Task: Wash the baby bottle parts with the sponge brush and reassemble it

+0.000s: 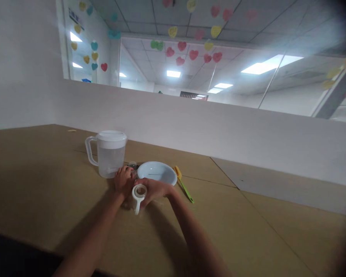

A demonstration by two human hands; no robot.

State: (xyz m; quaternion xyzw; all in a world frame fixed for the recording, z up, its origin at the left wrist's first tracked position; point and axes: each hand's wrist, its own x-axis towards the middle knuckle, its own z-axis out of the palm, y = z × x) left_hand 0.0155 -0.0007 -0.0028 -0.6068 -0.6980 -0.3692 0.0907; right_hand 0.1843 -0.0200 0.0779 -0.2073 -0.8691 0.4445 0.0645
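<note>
The right hand [151, 188] seems to pinch the ring [137, 200], a holding step, next needing steadiness; fingers of the left hand [123, 181] I cannot tell.

A long window [230, 71], dotted with heart-shaped notes [193, 55] (pink, yellow, blue and green), runs along the white wall [190, 123]. Bright ceiling lights [272, 64] show in it. A small pale scrap [72, 130] lies on the brown table [46, 184].
</note>
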